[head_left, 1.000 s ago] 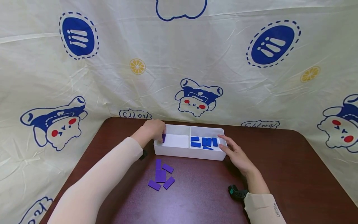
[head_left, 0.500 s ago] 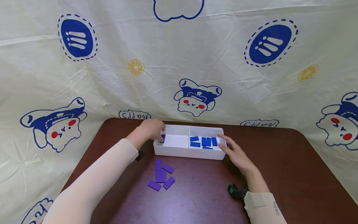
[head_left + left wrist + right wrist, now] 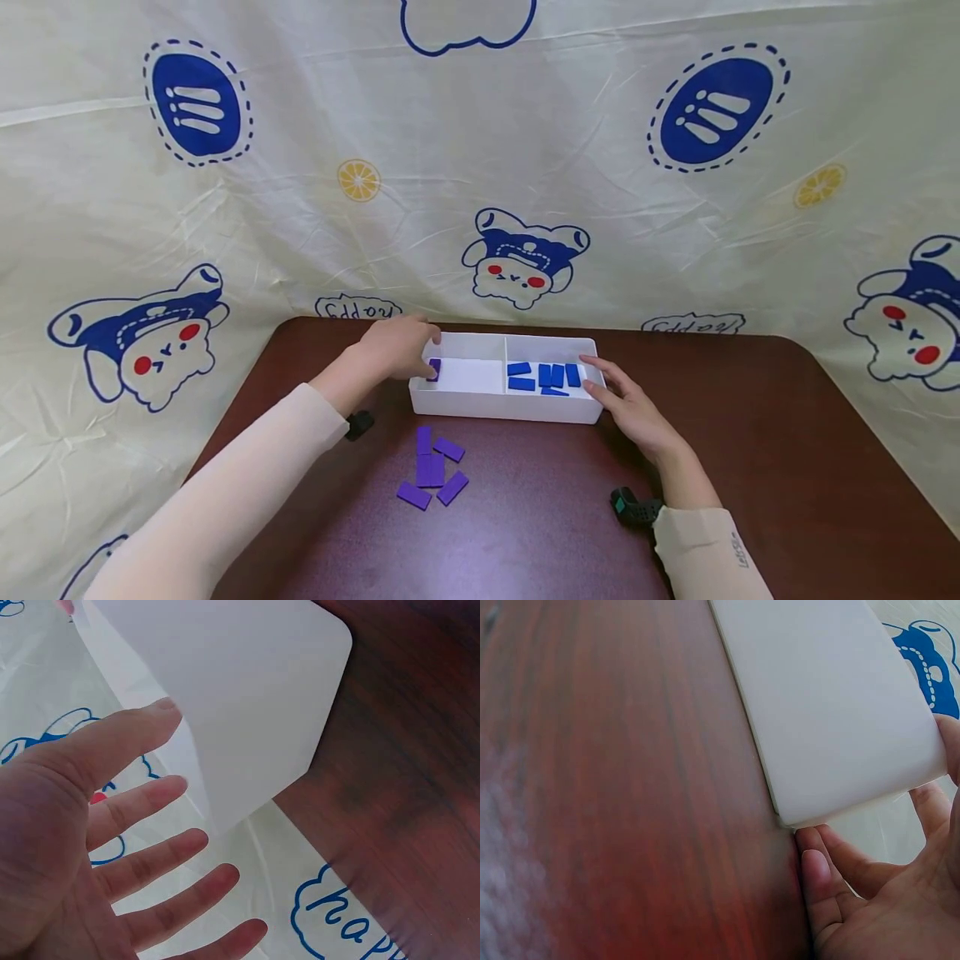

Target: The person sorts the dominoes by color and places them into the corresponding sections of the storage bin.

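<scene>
A white two-compartment box (image 3: 504, 407) stands at the back of the table. Over its left end is my left hand (image 3: 393, 350), with spread fingers; the thumb reaches over the rim beside a purple tile (image 3: 434, 369) lying in the left compartment. In the left wrist view, the fingers (image 3: 161, 859) stretch apart past the box's end wall (image 3: 262, 712), holding nothing. My right hand (image 3: 637, 414) holds the box's right end, thumb and index finger over the rim. Other right fingers (image 3: 817, 874) bend against the end wall. Several blue tiles (image 3: 521, 384) lie in the right compartment.
Several purple tiles (image 3: 431, 471) lie on the brown table (image 3: 525, 517) in front of the box. A patterned white sheet (image 3: 420, 258) hangs along the table's back edge. Dark bands sit at both wrists.
My left hand has let go of the purple tile and drawn back leftward, so more of the tile shows in the left compartment. The right hand keeps its place on the box.
</scene>
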Demonstrator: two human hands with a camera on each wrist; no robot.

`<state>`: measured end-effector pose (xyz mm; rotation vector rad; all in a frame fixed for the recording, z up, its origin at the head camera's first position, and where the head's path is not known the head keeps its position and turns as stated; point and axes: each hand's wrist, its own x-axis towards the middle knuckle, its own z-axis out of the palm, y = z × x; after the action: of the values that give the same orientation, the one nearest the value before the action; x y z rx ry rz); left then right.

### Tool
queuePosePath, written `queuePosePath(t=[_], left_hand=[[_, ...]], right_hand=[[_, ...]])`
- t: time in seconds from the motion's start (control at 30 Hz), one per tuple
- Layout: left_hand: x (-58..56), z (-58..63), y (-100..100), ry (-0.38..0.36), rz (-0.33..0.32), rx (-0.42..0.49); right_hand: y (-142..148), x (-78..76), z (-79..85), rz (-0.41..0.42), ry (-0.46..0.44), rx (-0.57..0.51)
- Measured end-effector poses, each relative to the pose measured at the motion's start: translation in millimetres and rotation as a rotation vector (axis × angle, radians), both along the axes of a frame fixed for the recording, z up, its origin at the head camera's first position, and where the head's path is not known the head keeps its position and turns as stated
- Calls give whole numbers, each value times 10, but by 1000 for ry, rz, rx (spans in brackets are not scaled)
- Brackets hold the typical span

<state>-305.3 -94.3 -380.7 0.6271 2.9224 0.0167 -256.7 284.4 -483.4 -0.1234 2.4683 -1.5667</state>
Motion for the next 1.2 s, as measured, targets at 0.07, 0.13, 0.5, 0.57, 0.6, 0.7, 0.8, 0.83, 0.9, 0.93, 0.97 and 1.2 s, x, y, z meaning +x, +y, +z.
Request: queuePosePath(t=[0.07, 0.13, 0.5, 0.57, 0.6, 0.7, 0.8, 0.83, 0.9, 0.93, 0.97, 1.2], left_hand=[[33, 8, -18, 14, -6, 5], [72, 17, -37, 27, -14, 10], [361, 71, -162, 135, -80, 27], [425, 79, -181, 148, -92, 33], [457, 83, -191, 153, -95, 36], [555, 92, -223, 167, -95, 48], [649, 94, -257, 189, -95, 57], [675, 91, -268, 197, -97, 61], [721, 86, -287, 206, -100, 63], [742, 84, -295, 203, -100, 63], [761, 84, -302, 199, -101, 65], [868, 65, -308, 137, -94, 82]], right_hand=[[-1, -5, -6, -2, 0, -5], [2, -12, -12, -2, 0, -4], [11, -26, 10, 5, -2, -15], [10, -24, 15, 4, -4, -14], [9, -24, 15, 3, -4, -14], [5, -25, 10, 4, -7, -14], [1, -22, 3, 7, -8, -20], [-1, -21, 3, 7, -8, -23], [-2, -17, 2, 7, -9, -29], [-2, -15, 1, 7, -8, -30], [-1, -12, 1, 7, -9, -31], [17, -2, 2, 4, -11, -26]])
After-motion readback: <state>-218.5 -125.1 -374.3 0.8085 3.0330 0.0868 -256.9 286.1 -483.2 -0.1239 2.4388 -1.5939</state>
